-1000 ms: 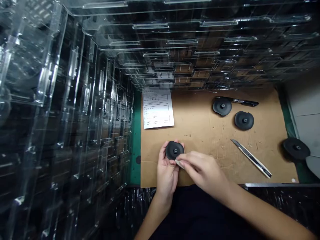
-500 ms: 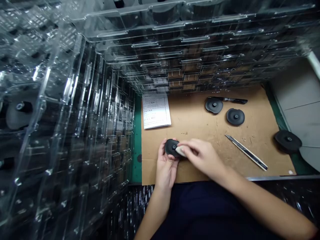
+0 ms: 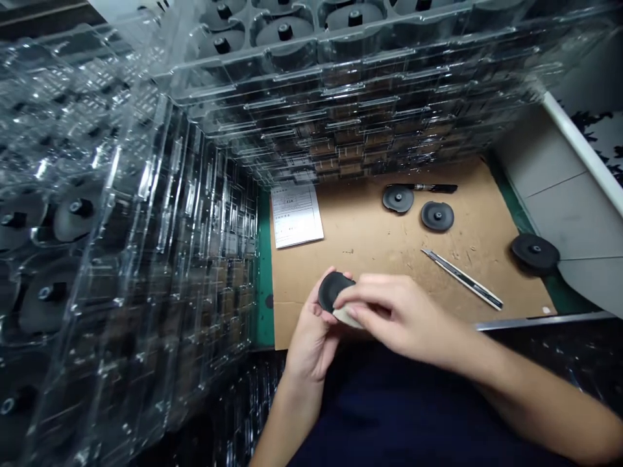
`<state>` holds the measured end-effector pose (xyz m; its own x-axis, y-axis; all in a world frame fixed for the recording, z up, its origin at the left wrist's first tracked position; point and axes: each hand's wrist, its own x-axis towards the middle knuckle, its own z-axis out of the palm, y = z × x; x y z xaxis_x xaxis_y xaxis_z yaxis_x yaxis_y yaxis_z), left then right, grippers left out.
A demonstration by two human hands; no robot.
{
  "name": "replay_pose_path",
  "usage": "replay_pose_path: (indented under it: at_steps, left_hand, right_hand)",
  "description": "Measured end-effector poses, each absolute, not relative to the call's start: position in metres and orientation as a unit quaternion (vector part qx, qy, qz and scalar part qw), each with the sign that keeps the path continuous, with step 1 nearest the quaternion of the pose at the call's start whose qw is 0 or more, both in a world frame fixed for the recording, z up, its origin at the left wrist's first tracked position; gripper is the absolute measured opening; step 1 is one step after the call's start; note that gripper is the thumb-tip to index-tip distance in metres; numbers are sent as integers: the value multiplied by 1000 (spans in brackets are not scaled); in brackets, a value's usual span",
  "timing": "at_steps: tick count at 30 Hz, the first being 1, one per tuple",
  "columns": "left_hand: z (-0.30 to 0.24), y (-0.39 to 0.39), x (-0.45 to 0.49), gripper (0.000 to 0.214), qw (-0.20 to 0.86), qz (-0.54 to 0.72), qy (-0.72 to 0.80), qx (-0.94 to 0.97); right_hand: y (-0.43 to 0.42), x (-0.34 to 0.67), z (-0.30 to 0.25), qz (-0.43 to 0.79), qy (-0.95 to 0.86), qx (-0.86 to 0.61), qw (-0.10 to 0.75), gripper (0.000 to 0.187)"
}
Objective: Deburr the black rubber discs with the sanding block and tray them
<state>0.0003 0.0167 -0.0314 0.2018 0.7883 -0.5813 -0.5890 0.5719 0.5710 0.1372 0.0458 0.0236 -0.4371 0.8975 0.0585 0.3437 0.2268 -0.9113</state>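
Note:
Low over the front of the cardboard sheet [image 3: 370, 259], my left hand [image 3: 311, 331] holds a round black plastic disc [image 3: 331, 288] by its edge, tilted. My right hand [image 3: 389, 311] pinches a small off-white pad [image 3: 348, 316] against the disc's lower right rim. The fingers cover part of the disc, and its centre is hidden. Two similar discs, a left one [image 3: 398, 198] and a right one [image 3: 437, 216], lie farther back on the cardboard. A utility knife [image 3: 462, 279] lies to the right of my hands.
Tall stacks of clear plastic trays [image 3: 311, 117] holding black discs wall in the back and left. A printed paper pad [image 3: 296, 217] lies at the back left. Behind the discs is a black pen [image 3: 435, 188]. More discs [image 3: 535, 253] sit by the grey panel [image 3: 540, 168].
The disc in my left hand has tilted, so its centre hub no longer shows. The off-white pad has moved down along the disc's rim. The camera view has shifted.

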Motion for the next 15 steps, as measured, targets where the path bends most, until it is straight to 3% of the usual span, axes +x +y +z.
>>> replay_pose_path:
  at_steps: [5,10,15]
  left_hand:
    - [-12,17,5,55,778,437,429,140]
    - [-3,14,7,63,770,447,431,143]
    - [3,12,13,59,793,429,401,163]
  right_hand:
    - [40,141,32,343,-718,-459,396,25]
    - [30,152,44,438,-723,-420,331,22]
    - [33,153,42,329,-735,-432,406,27]
